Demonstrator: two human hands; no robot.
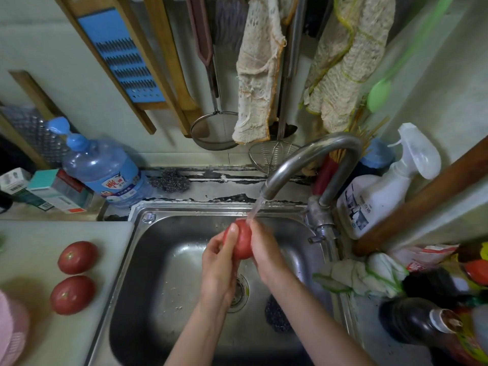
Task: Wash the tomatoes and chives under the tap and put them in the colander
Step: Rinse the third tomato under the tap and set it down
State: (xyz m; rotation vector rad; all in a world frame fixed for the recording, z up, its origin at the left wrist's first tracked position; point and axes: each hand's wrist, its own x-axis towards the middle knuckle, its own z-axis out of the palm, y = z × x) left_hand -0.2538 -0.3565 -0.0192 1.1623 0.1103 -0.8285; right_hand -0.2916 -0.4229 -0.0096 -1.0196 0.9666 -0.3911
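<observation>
We've got one tomato [239,240] held over the steel sink [163,260], both hands wrapped round it. Left hand [219,262] grips the near-left side w/ thumb up on top; right hand [266,252] closes on the right side, fingers curled behind. Water stream [255,210] from the curved tap [314,159] lands on the tomato's top, right by our right fingertips.

Two more tomatoes sit on the white tabletop left of the sink: one further back [77,257], one nearer [72,294], close together but not touching, stem scars up. Pink colander [12,331] shows only at the bottom-left edge, near the closer tomato; can't tell what's in it. A sliver of green at the far-left edge, too little to say if it's the chives.

In the sink: drain [239,291] under our left wrist, dark scourer [277,315] to its right. Behind the sink, a steel-wool pad [170,179] on the ledge, a big blue water bottle [104,170] back-left. Right of the tap, a white spray bottle [383,191]; a dark sauce bottle [420,320] lower right. Cloths [254,75] and a wire skimmer [272,154] hang on the wall.
</observation>
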